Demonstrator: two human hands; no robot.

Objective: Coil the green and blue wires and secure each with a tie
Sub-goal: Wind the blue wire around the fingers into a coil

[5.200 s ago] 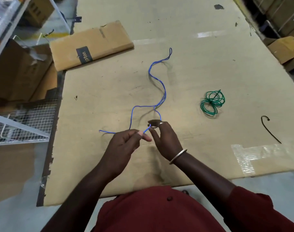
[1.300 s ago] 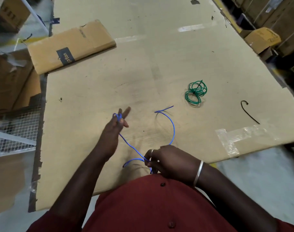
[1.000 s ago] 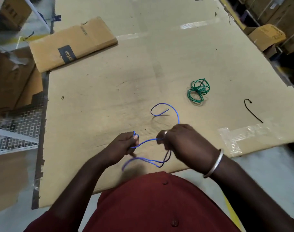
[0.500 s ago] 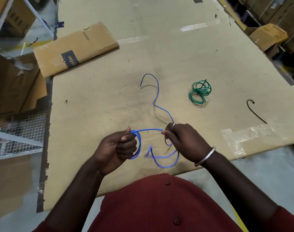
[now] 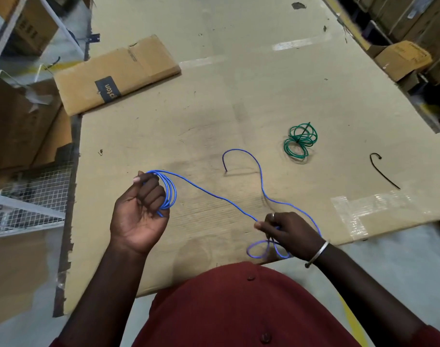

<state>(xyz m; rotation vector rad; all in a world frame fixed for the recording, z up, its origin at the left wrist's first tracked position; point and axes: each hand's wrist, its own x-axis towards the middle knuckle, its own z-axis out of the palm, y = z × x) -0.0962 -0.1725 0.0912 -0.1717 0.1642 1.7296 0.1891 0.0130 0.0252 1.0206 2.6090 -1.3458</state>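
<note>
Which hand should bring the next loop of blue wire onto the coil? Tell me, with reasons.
The right hand. It pinches the slack blue wire that runs to the coil, so it is likely best placed to feed it. The left hand is busy: it grips the loops already made.

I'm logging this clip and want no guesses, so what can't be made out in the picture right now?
All in the head view.
1. Blue wire: how many loops the left hand holds, hidden by its curled fingers.
2. Blue wire's path through the right hand: covered by the fingers.
3. Green wire: whether a tie binds its middle, too small to tell.
4. Label on the flat box: print too blurred to read whole.
</note>
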